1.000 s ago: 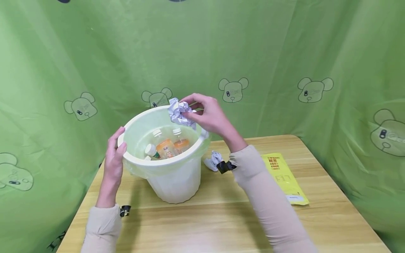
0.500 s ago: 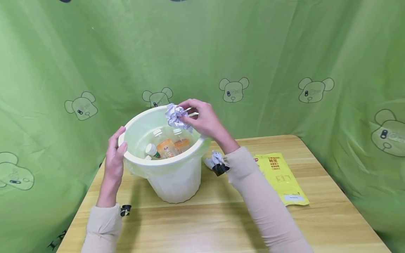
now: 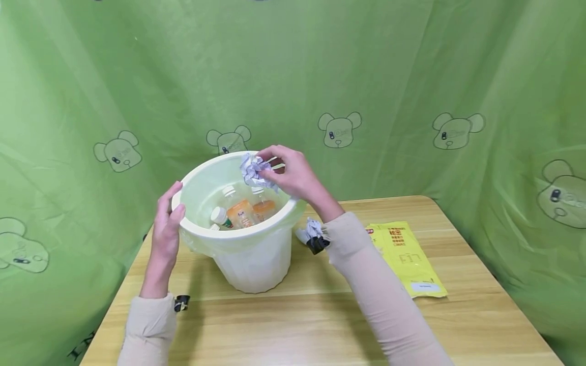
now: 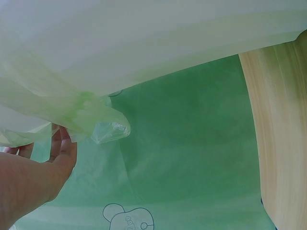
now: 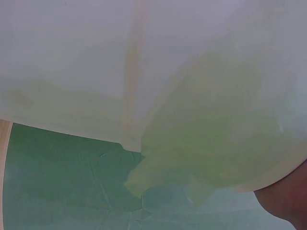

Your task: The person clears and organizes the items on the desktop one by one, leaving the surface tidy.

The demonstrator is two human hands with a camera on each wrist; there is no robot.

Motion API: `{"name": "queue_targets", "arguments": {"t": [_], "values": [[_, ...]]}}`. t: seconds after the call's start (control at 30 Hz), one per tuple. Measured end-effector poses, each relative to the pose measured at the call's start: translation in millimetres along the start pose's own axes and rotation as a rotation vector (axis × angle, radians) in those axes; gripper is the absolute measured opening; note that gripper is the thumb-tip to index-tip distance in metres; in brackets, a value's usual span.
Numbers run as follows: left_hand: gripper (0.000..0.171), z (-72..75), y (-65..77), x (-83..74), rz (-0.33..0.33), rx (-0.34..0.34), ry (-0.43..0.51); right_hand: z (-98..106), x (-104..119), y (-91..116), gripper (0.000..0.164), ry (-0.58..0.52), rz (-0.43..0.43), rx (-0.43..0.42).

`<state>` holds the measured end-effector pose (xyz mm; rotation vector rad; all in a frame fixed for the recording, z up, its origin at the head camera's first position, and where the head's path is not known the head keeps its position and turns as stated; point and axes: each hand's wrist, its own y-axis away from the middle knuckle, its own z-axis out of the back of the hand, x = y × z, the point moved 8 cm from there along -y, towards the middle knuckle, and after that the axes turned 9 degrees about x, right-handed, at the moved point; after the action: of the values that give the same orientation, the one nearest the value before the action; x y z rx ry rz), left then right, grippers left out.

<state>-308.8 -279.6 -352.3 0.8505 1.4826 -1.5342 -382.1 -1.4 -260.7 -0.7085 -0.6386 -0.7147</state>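
Observation:
A white trash bin (image 3: 254, 262) lined with a thin pale-green bag stands on the wooden table. My left hand (image 3: 166, 229) grips its rim at the left, thumb on the near side; in the left wrist view the fingers (image 4: 62, 146) curl at the hanging bag liner (image 4: 81, 112). Over the bin's right part my right hand (image 3: 295, 175) pinches a crumpled ball of white paper (image 3: 253, 170) between thumb and fingers. Inside the bin lie several plastic bottles (image 3: 242, 213) with white caps, some with orange labels. The right wrist view shows mostly the bin's wall (image 5: 72, 57).
Another crumpled paper ball (image 3: 312, 229) lies on the table right of the bin, partly behind the right wrist. A yellow packet (image 3: 409, 259) lies flat farther right. Green curtain (image 3: 389, 66) with bear outlines surrounds the wooden table (image 3: 256, 330).
My right hand, with the paper ball, has moved slightly left and down over the bin, then stayed nearly still. The left hand keeps its place on the rim.

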Motion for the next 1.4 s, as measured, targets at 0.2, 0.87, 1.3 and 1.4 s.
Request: {"name": "queue_targets", "arguments": {"t": [0.2,0.87,1.3,1.4], "values": [[0.058,0.4,0.6,-0.4,-0.001,0.001,0.009,-3,-2,-1,0.036,-0.022,-0.003,0.020],[0.059,-0.6,0.3,1.1,0.003,0.002,-0.005,15,-3,6,0.035,-0.045,0.021,-0.031],[0.058,-0.7,0.1,-1.2,0.002,0.003,-0.018,62,-40,25,0.042,-0.100,0.010,-0.212],[0.058,-1.0,0.2,-0.9,0.008,0.005,-0.027,67,-59,29,0.049,-0.120,-0.020,-0.234]]}}
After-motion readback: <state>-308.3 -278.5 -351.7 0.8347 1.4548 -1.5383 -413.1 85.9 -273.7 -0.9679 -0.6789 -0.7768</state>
